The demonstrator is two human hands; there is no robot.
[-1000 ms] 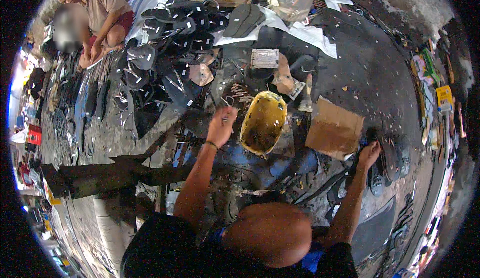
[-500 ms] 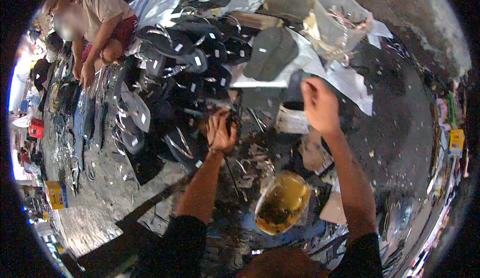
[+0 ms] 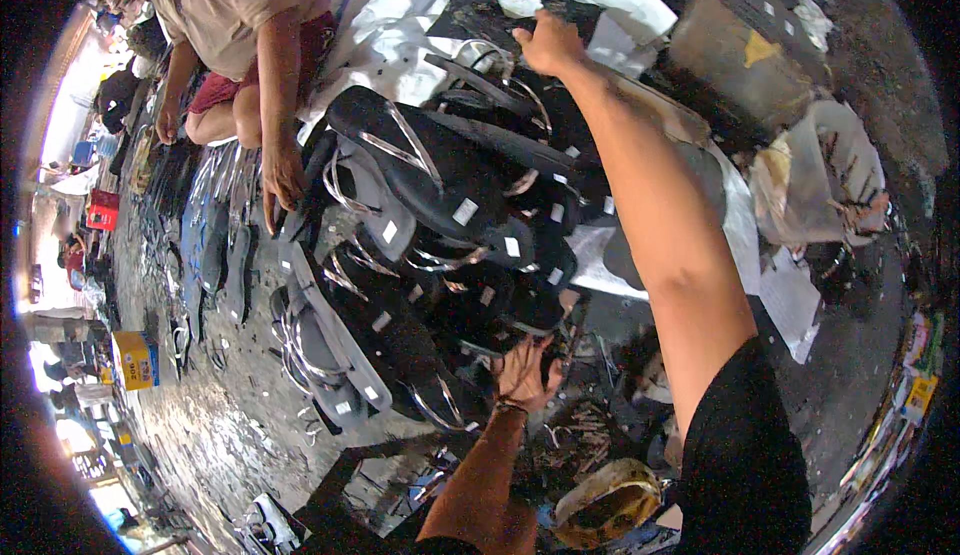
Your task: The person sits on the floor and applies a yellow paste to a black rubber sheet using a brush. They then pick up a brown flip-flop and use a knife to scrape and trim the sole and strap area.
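My left hand (image 3: 525, 375) is low beside a pile of black flip-flops (image 3: 420, 175), its fingers bent round a dark thing that I cannot make out. Silvery straps and small white labels show on several of the flip-flops. My right arm stretches across to the far side of the pile. There my right hand (image 3: 556, 47) hovers by a black sheet (image 3: 465, 10) with a white patch (image 3: 520, 5) on it; its thumb stands apart from the bent fingers and nothing shows between them. Grey flip-flops (image 3: 325, 345) lie at the pile's left.
A person (image 3: 235, 15) crouches at the far left, one hand (image 3: 284, 177) by the pile. A bin (image 3: 820, 180) and a brown box (image 3: 735, 40) stand at the right. A yellowish tub (image 3: 610, 500) is near me. A yellow box (image 3: 133, 360) stands far left.
My right hand has moved from above the white pot to the far side of the pile. My left hand stays by the flip-flops. The view has shifted left, and the other person's hands have moved apart.
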